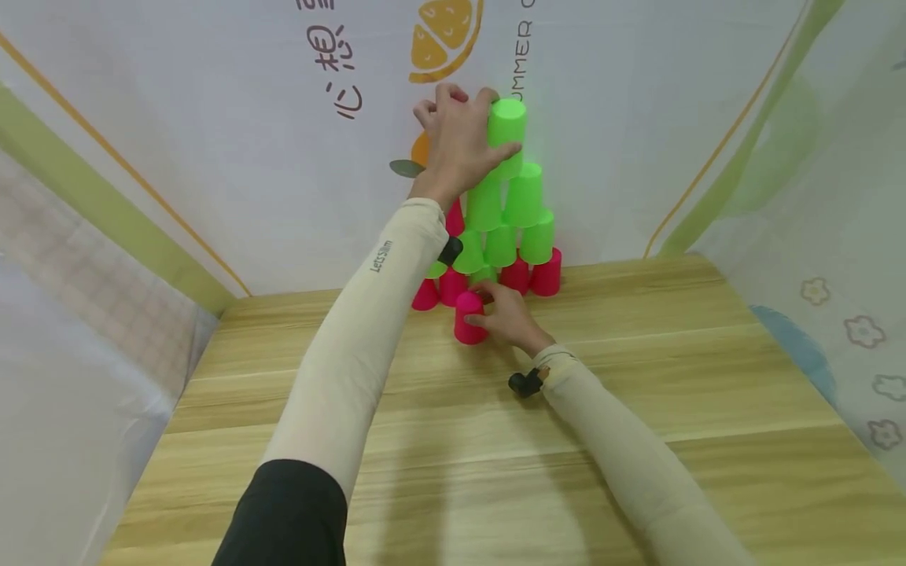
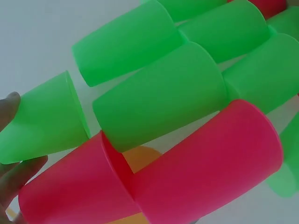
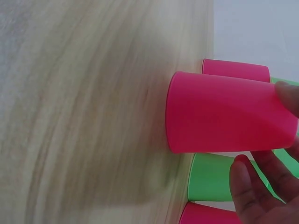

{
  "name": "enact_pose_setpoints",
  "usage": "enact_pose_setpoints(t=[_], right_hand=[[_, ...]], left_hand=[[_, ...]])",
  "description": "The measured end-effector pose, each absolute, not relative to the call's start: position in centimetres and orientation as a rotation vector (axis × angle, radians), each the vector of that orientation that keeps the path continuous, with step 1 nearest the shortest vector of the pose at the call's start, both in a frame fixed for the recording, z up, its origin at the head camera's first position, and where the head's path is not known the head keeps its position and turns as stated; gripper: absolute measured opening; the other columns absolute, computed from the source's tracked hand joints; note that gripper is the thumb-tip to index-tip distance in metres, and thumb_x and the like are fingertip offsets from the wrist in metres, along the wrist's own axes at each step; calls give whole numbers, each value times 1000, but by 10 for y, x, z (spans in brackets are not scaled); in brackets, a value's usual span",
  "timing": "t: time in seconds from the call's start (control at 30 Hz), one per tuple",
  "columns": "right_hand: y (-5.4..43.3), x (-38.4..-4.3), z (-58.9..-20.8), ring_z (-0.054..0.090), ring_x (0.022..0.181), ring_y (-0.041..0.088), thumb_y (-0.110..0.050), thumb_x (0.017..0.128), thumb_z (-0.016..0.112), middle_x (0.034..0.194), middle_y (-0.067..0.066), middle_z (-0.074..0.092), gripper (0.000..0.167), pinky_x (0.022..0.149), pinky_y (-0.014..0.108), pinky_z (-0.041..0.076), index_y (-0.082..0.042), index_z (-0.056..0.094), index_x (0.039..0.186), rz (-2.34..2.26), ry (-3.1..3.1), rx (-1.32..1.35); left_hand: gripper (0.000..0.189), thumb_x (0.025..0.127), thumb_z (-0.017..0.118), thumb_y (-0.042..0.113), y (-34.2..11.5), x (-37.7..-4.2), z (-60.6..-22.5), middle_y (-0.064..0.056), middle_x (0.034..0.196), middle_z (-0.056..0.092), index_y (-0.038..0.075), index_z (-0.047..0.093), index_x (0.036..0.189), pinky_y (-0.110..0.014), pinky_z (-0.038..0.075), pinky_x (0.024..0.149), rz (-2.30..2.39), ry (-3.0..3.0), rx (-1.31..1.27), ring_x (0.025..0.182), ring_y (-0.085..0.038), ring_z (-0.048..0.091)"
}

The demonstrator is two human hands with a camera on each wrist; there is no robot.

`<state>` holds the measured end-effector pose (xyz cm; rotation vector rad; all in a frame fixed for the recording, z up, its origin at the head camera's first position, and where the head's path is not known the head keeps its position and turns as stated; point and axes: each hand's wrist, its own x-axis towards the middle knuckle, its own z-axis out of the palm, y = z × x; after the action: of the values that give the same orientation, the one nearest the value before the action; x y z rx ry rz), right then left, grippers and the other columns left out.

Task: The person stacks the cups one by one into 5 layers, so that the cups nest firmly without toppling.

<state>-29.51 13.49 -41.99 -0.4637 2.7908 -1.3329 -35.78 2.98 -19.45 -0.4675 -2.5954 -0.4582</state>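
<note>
Pink and green upside-down cups are stacked in a tiered pyramid. At the top, my left hand (image 1: 460, 141) holds a green cup (image 1: 508, 130) between thumb and fingers. In the left wrist view that green cup (image 2: 44, 121) is at the left, beside a pink cup (image 2: 74, 182) of an upper tier. Low down in front of the stack, my right hand (image 1: 511, 316) grips a pink cup (image 1: 469, 321) near its closed end. Seen from the right wrist, this pink cup (image 3: 229, 114) has its mouth toward the table; whether it touches is unclear.
Behind the stack hangs a white printed cloth (image 1: 594, 126), close to the cups. The wooden table (image 1: 318, 440) spreads out in front and to both sides. A pink cup (image 1: 546, 273) ends the bottom row at the right. More cloth (image 1: 835, 236) hangs along the right side.
</note>
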Motion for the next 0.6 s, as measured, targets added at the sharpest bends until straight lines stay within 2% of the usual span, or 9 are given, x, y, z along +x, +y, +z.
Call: enact_pose_setpoints(t=[0.3,0.47,0.6], right_hand=[[131,-292,-422,62,119,32,-19,88,77,127,13,66,48,99,44,55,-8,59,131,-1333,2795,-436],[130,-291,-423,62,120,32,-19,88,77,127,13,67,48,99,44,55,-8,60,131,-1338,2808,-431],[130,-290,-423,63,119,32,-19,88,77,127,13,67,47,99,45,55,-8,60,130,-1345,2821,-424]], left_hand=[[71,91,61,62,36,-359,-196,-7,115,69,15,51,143,-53,12,115,-242,-2665,-466,141,-27,29],[69,95,58,59,37,-359,-198,-8,125,69,11,48,144,-53,12,115,-156,-2666,-482,144,-29,27],[74,95,59,56,39,-359,-199,-5,135,67,12,37,151,-52,11,115,-138,-2655,-496,145,-30,25]])
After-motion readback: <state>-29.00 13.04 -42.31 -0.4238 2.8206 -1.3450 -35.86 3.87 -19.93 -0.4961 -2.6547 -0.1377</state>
